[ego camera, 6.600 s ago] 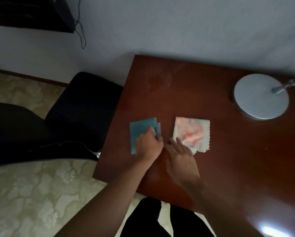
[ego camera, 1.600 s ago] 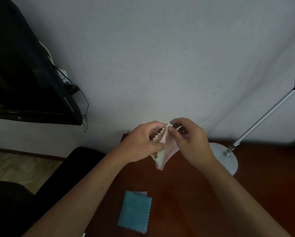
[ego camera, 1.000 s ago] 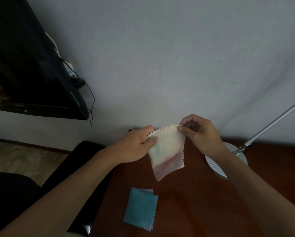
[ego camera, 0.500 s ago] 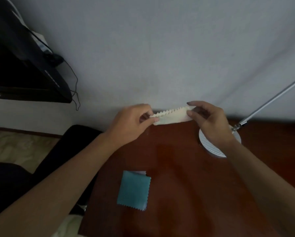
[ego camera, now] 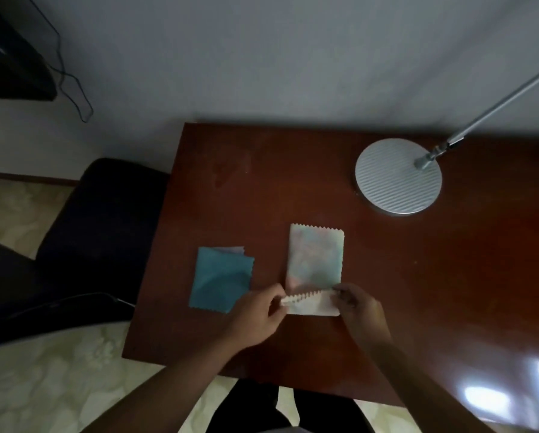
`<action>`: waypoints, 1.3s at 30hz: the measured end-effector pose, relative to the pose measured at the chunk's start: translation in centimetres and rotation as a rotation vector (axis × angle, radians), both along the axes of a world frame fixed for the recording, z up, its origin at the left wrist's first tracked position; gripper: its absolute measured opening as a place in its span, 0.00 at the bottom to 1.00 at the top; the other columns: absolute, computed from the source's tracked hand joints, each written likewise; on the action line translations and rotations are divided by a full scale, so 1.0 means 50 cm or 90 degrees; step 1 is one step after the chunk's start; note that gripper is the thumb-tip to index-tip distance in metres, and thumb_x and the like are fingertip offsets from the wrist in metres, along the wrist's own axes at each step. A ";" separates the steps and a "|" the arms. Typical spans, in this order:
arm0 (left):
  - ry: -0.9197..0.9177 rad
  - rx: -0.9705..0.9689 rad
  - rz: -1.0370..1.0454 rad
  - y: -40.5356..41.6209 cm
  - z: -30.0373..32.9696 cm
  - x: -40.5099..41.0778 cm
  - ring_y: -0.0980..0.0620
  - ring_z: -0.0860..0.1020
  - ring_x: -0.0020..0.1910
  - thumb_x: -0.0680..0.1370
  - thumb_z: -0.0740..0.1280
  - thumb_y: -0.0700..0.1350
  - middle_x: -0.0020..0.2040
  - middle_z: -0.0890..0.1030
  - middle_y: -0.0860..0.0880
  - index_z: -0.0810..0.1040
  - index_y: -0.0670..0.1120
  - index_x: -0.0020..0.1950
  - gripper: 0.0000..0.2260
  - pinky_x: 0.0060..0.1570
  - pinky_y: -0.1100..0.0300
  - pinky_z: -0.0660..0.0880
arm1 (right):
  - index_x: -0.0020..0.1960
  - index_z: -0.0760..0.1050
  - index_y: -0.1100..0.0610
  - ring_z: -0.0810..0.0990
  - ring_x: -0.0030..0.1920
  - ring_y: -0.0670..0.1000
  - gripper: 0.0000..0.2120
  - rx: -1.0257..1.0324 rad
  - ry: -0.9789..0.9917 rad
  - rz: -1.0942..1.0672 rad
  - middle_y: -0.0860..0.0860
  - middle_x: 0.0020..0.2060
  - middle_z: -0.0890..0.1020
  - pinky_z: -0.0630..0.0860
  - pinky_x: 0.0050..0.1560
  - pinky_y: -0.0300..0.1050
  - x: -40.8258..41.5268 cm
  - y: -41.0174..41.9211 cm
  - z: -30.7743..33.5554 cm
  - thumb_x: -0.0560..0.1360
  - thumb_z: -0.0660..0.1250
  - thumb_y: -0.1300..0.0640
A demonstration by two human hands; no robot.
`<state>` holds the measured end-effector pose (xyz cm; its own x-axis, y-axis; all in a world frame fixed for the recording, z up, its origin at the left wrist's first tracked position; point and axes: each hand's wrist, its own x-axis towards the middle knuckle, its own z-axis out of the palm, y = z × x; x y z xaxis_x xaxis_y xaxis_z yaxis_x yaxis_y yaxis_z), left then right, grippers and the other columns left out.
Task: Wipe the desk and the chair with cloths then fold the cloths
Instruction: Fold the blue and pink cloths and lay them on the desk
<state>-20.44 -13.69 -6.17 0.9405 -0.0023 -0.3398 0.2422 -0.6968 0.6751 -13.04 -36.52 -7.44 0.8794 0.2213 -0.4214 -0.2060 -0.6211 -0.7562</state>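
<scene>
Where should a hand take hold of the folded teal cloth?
Probably at the teal cloth's near zigzag edge, from the person's side: it lies flat on the desk with that edge free, beside the left hand.

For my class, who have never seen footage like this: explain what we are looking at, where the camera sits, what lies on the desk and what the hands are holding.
There is no machine here. A person wears a camera on the head, so you look down along their arms. The brown desk stands against a wall, with a dark chair at its left. On it lie a folded blue cloth and the round base of a lamp. The left hand and the right hand each pinch a near corner of a pale patterned cloth, turning its zigzag edge up and over to fold it.
</scene>
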 end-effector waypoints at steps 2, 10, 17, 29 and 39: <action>0.031 -0.067 0.109 -0.007 -0.004 0.031 0.55 0.81 0.43 0.80 0.65 0.52 0.42 0.82 0.53 0.73 0.53 0.48 0.05 0.43 0.54 0.78 | 0.53 0.80 0.47 0.82 0.44 0.47 0.08 0.018 0.013 -0.043 0.44 0.41 0.82 0.78 0.43 0.47 0.023 0.008 -0.002 0.77 0.70 0.59; 0.046 -0.087 0.324 -0.026 -0.035 0.218 0.53 0.78 0.34 0.83 0.62 0.49 0.37 0.77 0.55 0.72 0.51 0.47 0.05 0.33 0.54 0.77 | 0.62 0.76 0.47 0.80 0.47 0.45 0.16 0.122 0.039 -0.178 0.46 0.46 0.82 0.77 0.49 0.44 0.187 0.074 -0.013 0.75 0.71 0.54; -0.001 -0.029 0.387 -0.041 -0.065 0.249 0.54 0.78 0.39 0.82 0.62 0.52 0.38 0.77 0.58 0.73 0.52 0.50 0.05 0.35 0.61 0.69 | 0.64 0.75 0.51 0.79 0.43 0.45 0.21 0.090 0.061 -0.218 0.43 0.42 0.80 0.76 0.43 0.40 0.210 0.062 -0.048 0.74 0.70 0.65; 0.140 0.069 0.393 -0.070 -0.046 0.196 0.51 0.79 0.47 0.74 0.70 0.59 0.50 0.78 0.53 0.68 0.50 0.67 0.26 0.44 0.51 0.79 | 0.76 0.61 0.46 0.76 0.55 0.48 0.32 -0.037 -0.081 -0.111 0.47 0.60 0.73 0.76 0.56 0.47 0.162 0.048 -0.025 0.76 0.69 0.57; 0.266 -0.258 0.467 -0.023 0.035 0.124 0.46 0.81 0.51 0.72 0.72 0.41 0.52 0.82 0.46 0.77 0.45 0.56 0.13 0.50 0.48 0.80 | 0.73 0.67 0.53 0.78 0.59 0.54 0.24 -0.062 -0.025 -0.102 0.52 0.62 0.76 0.76 0.59 0.51 0.004 0.057 -0.015 0.78 0.65 0.59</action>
<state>-14.26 -14.85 -4.39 0.5556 0.3505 -0.7540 0.8060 -0.0042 0.5920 -12.85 -33.66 -8.21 0.9161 0.0378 -0.3991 -0.2797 -0.6531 -0.7038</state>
